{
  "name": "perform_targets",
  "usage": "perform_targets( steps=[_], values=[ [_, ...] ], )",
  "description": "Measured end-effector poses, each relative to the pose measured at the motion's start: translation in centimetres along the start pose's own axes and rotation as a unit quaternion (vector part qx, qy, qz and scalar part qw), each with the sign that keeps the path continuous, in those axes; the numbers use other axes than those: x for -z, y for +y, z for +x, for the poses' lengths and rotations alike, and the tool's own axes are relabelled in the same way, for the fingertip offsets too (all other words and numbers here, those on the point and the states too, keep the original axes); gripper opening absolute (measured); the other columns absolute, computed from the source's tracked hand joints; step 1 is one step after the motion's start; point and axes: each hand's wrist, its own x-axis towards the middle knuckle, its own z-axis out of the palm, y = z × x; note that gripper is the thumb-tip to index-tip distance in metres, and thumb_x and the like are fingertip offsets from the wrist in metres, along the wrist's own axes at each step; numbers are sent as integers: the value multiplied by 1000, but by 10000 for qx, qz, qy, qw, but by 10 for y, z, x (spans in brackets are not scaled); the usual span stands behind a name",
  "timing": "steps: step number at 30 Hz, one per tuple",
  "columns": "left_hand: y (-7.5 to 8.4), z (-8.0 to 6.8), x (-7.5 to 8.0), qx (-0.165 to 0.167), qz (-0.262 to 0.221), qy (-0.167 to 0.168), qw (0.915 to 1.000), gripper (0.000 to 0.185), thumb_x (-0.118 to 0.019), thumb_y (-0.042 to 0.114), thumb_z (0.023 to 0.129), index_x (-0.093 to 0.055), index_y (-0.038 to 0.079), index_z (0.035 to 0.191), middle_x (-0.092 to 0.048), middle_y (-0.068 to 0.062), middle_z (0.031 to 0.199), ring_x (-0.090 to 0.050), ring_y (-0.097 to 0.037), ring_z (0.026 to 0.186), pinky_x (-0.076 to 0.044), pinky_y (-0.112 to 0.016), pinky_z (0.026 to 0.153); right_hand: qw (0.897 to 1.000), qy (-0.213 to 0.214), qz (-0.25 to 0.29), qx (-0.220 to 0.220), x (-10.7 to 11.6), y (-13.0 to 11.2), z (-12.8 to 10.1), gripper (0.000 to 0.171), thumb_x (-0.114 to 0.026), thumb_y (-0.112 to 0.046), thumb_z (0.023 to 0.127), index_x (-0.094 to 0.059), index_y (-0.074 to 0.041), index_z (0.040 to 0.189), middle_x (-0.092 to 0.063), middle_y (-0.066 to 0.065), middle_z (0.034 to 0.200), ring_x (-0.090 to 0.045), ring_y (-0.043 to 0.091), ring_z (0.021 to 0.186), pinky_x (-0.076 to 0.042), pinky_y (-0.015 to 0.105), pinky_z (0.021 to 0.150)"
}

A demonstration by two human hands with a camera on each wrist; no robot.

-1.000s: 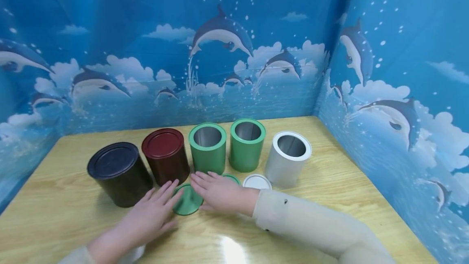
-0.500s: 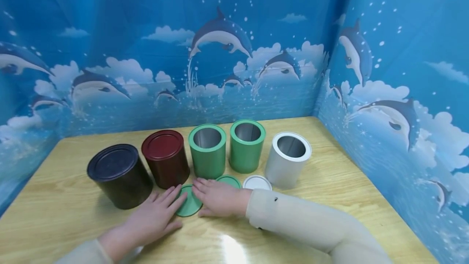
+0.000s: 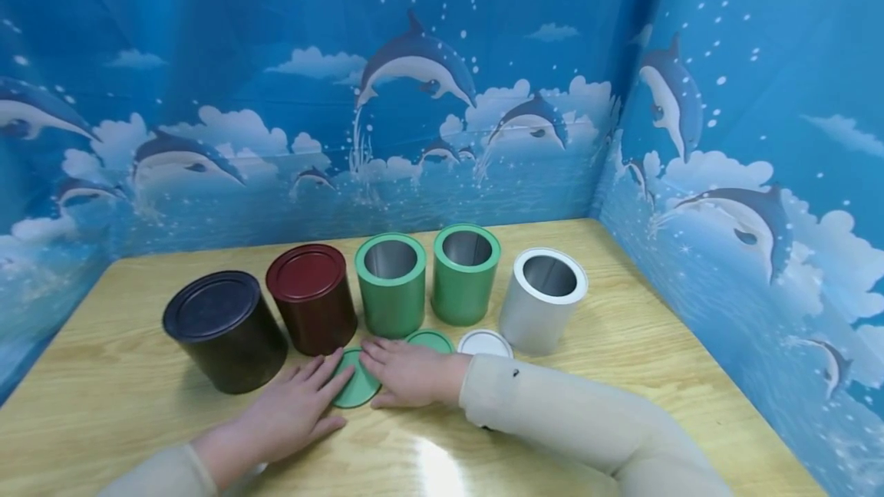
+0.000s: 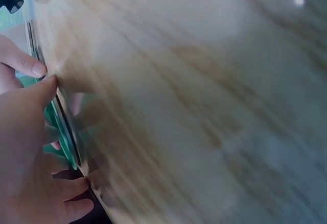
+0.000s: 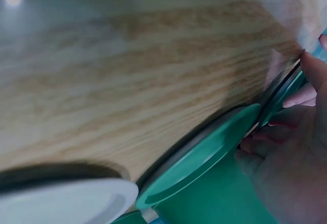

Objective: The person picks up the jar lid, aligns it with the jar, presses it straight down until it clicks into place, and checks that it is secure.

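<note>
Between my two hands a round green lid (image 3: pixel 357 379) lies flat on the table. From its left side my left hand (image 3: pixel 293 414) touches it, fingers spread and fairly straight. The right hand (image 3: pixel 413 374) meets the opposite edge, its fingers pointing left and partly covering the rim. In the right wrist view, a second green lid (image 5: pixel 204 155) lies beside the right hand, with a white lid (image 5: pixel 76 201) farther along. Behind the lids stand two uncovered green cans (image 3: pixel 394 301) (image 3: pixel 464 290) and an uncovered white can (image 3: pixel 539 317).
At the left stand a black can (image 3: pixel 238 355) and a dark red can (image 3: pixel 321 320), both with lids on. A blue dolphin-print curtain (image 3: pixel 276 198) hangs behind and at the sides of the wooden table (image 3: pixel 663 390).
Both hands have come down onto the green lid, the left shifting slightly right. The lid has slid a little rightward. More of the second green lid now shows behind the right hand.
</note>
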Motion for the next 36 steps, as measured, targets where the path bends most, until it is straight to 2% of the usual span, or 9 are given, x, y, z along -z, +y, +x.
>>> perform_targets(
  steps=[5, 13, 23, 27, 36],
  values=[
    [1, 3, -3, -42, -14, 39, 10000, 60, -49, 47, 93, -48, 6, 137, -39, -17, 143, -42, -45, 122, -40, -57, 92, 9997, 141, 169, 59, 1, 0, -1, 69, -44, -50, 95, -30, -4, 146, -23, 13, 151, -25, 20, 137, -25, 27, 108],
    [2, 7, -8, -215, 196, 269, 9992, 49, -53, 34, 94, -53, 4, 133, -46, -18, 137, -46, -42, 120, -43, -50, 93, 9995, 79, 309, -42, 4, -1, -4, 65, -44, -47, 96, -34, -4, 144, -23, 14, 151, -27, 19, 136, -29, 24, 106],
    [3, 5, -10, -281, 206, 391, 9986, 48, -54, 33, 94, -53, 4, 132, -47, -19, 136, -47, -42, 119, -43, -50, 93, 9991, 196, 352, 97, 1, -1, -4, 64, -43, -46, 97, -35, -2, 143, -24, 16, 151, -30, 19, 134, -30, 23, 104],
    [3, 3, -10, -346, 204, 508, 9979, 47, -55, 32, 93, -54, 5, 131, -47, -19, 136, -48, -41, 118, -44, -50, 92, 9987, 193, 447, 143, 0, -1, -5, 64, -43, -45, 97, -34, -1, 143, -23, 17, 151, -29, 19, 135, -28, 22, 105],
    [5, 0, -5, -332, 173, 540, 9978, 48, -56, 32, 93, -53, 6, 133, -46, -17, 137, -47, -39, 120, -43, -48, 93, 9974, 154, 686, 148, 2, 0, -9, 64, -41, -44, 97, -31, -1, 144, -20, 16, 152, -26, 19, 136, -27, 23, 106]
  ],
)
